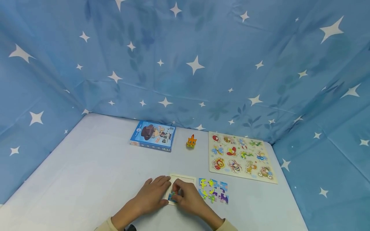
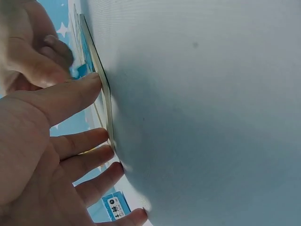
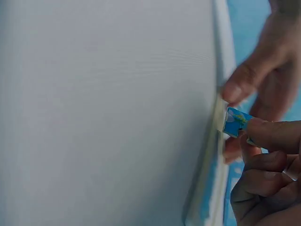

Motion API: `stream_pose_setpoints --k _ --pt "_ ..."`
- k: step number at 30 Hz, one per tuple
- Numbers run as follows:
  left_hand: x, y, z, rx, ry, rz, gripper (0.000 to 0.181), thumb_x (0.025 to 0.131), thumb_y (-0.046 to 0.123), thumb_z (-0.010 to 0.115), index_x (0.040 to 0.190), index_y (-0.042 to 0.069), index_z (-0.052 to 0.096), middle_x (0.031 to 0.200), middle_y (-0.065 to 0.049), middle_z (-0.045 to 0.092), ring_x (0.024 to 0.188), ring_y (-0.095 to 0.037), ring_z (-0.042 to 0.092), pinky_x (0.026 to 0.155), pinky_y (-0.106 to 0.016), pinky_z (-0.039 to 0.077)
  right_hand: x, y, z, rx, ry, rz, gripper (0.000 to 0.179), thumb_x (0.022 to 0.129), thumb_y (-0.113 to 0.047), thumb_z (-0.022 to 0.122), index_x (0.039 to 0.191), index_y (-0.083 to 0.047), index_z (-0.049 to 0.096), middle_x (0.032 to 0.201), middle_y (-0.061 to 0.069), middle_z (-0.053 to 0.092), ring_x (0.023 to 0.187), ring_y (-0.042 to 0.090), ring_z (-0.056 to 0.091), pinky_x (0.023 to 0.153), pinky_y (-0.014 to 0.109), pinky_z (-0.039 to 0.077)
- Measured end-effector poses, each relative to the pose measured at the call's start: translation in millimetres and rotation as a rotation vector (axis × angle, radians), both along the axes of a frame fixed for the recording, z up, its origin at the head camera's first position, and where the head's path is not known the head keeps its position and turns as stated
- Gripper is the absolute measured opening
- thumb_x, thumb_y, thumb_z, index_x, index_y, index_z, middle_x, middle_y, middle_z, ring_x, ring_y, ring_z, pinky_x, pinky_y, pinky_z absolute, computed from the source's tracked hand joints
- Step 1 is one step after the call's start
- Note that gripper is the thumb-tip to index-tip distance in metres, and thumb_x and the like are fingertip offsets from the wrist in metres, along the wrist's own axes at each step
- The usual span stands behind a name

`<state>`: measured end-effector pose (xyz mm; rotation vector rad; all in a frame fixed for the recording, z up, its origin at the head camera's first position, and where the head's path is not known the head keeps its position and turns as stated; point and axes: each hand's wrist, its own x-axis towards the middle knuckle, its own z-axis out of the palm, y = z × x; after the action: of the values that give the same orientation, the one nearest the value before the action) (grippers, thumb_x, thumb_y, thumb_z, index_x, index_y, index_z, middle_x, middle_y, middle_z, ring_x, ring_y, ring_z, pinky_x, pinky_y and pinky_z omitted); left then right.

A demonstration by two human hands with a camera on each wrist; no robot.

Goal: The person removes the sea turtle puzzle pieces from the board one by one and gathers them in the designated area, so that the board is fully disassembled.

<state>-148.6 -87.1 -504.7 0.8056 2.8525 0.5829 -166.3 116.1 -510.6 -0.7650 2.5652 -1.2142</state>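
A small wooden puzzle tray with a pale raised rim lies on the table in front of the person. The left hand rests at its left side, fingers spread. In the left wrist view the thumb tip touches the edge of the tray. Over the tray's lower left part is the right hand. Its thumb and fingers pinch a blue jigsaw piece with a green and yellow print, held close to the left thumb in the right wrist view. The right hand hides much of the tray's inside.
Several loose jigsaw pieces lie right of the tray. Behind them is a wooden board with insect pictures. A blue game box and a small orange and yellow toy figure stand at the back, before a starry blue curtain.
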Motion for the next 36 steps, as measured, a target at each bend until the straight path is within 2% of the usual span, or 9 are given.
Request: stream_pose_setpoints --k 4,8,10,14,18,22,28,36 --pt "-0.8 -1.0 -0.9 0.006 -0.008 0.002 0.062 0.087 0.031 0.081 0.137 0.002 0.059 0.150 -0.014 0.052 0.141 -0.035 0.044 0.105 -0.068 0.039 1.4 26 10.7 -0.057 -0.066 -0.088 0.020 0.088 -0.007 0.078 0.090 -0.014 0.059 0.080 -0.009 0.058 0.059 0.001 0.047 0.052 0.019 0.039" --pt "-1.2 -1.7 -0.7 -0.006 -0.008 0.014 0.062 0.086 0.029 0.081 0.137 0.001 0.060 0.150 -0.014 0.052 0.142 -0.035 0.043 0.106 -0.068 0.038 3.6 64 17.2 -0.052 -0.128 -0.201 0.019 0.087 -0.008 0.078 0.090 -0.011 0.059 0.078 -0.003 0.058 0.059 0.005 0.047 0.052 0.020 0.041" --pt "-0.9 -2.0 -0.2 -0.016 -0.003 0.024 0.062 0.086 0.029 0.082 0.136 0.000 0.061 0.150 -0.015 0.052 0.142 -0.035 0.044 0.106 -0.068 0.038 6.4 77 15.2 -0.043 -0.165 -0.207 0.020 0.088 -0.006 0.078 0.091 -0.009 0.059 0.077 -0.003 0.057 0.059 0.005 0.047 0.052 0.020 0.040" --pt "-0.4 -1.8 1.4 -0.010 -0.006 0.029 0.061 0.085 0.027 0.084 0.134 -0.001 0.062 0.149 -0.016 0.053 0.141 -0.036 0.044 0.105 -0.069 0.038 13.8 89 5.4 -0.021 -0.205 -0.161 0.020 0.086 -0.004 0.078 0.090 -0.009 0.059 0.075 -0.005 0.055 0.060 0.002 0.047 0.053 0.019 0.041" --pt "-0.7 0.1 1.2 0.011 -0.024 0.013 0.061 0.085 0.026 0.084 0.135 -0.001 0.061 0.149 -0.016 0.052 0.141 -0.037 0.044 0.105 -0.069 0.038 20.1 89 -2.0 0.009 -0.154 -0.159 0.022 0.083 -0.001 0.079 0.088 -0.011 0.059 0.075 -0.008 0.054 0.061 0.001 0.048 0.055 0.019 0.042" --pt "-1.7 1.1 -0.3 0.005 -0.025 0.014 0.062 0.084 0.027 0.084 0.134 -0.001 0.062 0.149 -0.016 0.052 0.141 -0.037 0.044 0.105 -0.069 0.038 22.5 85 -2.7 0.061 -0.101 -0.165 0.023 0.081 0.000 0.079 0.086 -0.012 0.060 0.075 -0.009 0.053 0.067 0.002 0.050 0.060 0.021 0.044" --pt "-2.4 2.0 -1.9 0.016 -0.027 0.014 0.062 0.084 0.027 0.084 0.135 -0.001 0.062 0.149 -0.016 0.052 0.141 -0.037 0.044 0.105 -0.070 0.037 25.3 83 -0.8 0.182 -0.015 -0.188 0.026 0.078 -0.004 0.084 0.085 -0.016 0.062 0.075 -0.011 0.051 0.068 0.002 0.046 0.060 0.023 0.041" --pt "-2.1 1.1 -2.8 0.012 -0.034 0.020 0.062 0.084 0.028 0.084 0.135 0.000 0.062 0.150 -0.015 0.052 0.142 -0.036 0.043 0.106 -0.070 0.037 29.9 79 -3.2 0.263 0.051 -0.209 0.024 0.078 -0.010 0.086 0.089 -0.017 0.065 0.077 -0.012 0.052 0.069 0.002 0.045 0.061 0.024 0.042"
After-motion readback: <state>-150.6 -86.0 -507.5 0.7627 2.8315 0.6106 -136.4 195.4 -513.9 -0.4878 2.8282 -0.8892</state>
